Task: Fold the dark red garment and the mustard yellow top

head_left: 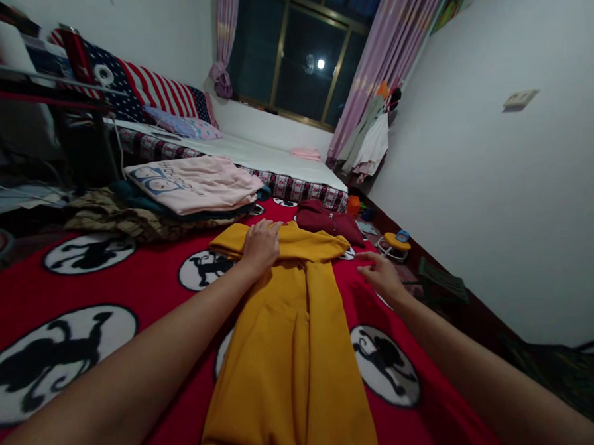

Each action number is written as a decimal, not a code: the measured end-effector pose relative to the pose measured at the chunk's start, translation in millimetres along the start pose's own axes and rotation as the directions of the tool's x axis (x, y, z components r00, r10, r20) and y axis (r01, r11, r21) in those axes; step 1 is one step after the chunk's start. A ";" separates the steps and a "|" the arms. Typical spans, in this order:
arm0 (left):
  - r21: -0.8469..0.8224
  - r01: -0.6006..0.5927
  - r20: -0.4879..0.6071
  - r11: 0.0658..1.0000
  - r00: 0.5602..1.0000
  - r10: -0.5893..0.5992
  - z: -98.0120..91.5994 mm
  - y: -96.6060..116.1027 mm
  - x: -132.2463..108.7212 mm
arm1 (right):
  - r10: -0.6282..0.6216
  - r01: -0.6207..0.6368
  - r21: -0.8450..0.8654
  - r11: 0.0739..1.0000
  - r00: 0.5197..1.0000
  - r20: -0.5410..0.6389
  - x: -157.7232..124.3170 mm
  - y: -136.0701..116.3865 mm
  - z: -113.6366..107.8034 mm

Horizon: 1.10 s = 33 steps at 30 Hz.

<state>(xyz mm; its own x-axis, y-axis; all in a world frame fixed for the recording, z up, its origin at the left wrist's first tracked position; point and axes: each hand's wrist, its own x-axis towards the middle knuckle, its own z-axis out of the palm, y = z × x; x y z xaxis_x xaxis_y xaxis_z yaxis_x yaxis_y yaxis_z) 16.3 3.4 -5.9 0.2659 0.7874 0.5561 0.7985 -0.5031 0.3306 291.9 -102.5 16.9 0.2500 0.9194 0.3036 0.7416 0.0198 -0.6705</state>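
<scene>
A mustard-yellow garment [288, 342] lies lengthwise on a red blanket [145, 283] printed with white circles and black figures. Its far end is folded across into a band. My left hand [262, 244] rests flat on that folded band, fingers stretched out. My right hand [382, 274] hovers just right of the garment over the blanket, fingers loosely spread, holding nothing.
A dark red garment [329, 222] lies beyond the yellow one. A stack of folded clothes topped by a pink piece [195, 184] sits at the left. A second bed [253, 155] stands by the window. Small items [395, 242] lie on the floor at the right, beside the wall.
</scene>
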 end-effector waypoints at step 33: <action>-0.068 0.037 0.216 0.997 0.976 -0.022 10.5 -31.5 8.9 | -0.305 0.486 -0.248 0.838 0.794 0.526 128.1 -60.1 51.3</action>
<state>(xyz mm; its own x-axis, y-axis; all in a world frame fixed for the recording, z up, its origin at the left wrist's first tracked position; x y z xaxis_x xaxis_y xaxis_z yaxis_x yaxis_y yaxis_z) -0.8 30.0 -19.4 0.3592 0.8565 0.3706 0.7693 -0.4966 0.4019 247.4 34.2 61.4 -0.3548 0.9307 0.0892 0.8973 0.3658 -0.2471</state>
